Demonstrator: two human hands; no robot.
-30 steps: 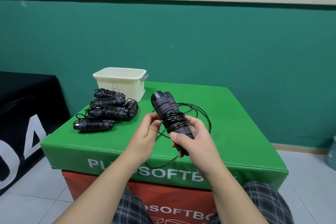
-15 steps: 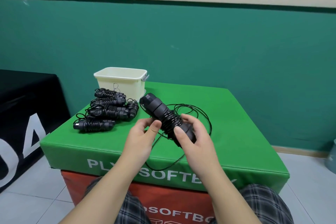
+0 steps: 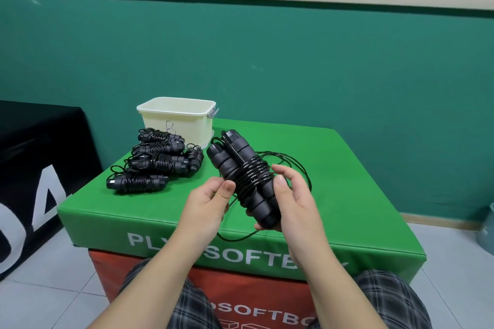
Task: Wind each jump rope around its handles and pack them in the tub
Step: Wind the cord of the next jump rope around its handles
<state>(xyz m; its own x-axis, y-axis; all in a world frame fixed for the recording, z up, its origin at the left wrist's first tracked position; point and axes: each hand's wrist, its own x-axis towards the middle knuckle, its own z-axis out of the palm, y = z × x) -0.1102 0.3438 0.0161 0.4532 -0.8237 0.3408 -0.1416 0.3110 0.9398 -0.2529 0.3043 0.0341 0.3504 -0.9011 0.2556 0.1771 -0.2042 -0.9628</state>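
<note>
The right hand (image 3: 291,203) grips the lower end of a pair of black jump rope handles (image 3: 242,168), fingers curled behind and the thumb laid along the front, holding them tilted above the green foam box (image 3: 334,181) with their capped ends pointing up and to the left. The left hand (image 3: 207,203) sits just beside the handles, thumb and fingers pinching the thin black cord (image 3: 294,165) where it meets the coils. The handles are ribbed and matte, lying side by side, with a band of glossy cord turns wound tight round their middle; the rest of the cord trails in loose loops over the box top behind the right hand and hangs past the front edge. Compared with half a second ago, the handles have swung more upright and both capped ends now show apart. To the left lies a pile of wound ropes (image 3: 157,163), just in front of the cream tub (image 3: 176,115), whose front wall has a handwritten "B". The box front reads "PL…SOFTB…" in white, partly hidden by the arms, and the red box (image 3: 240,288) beneath shows "SOFTBO".
</note>
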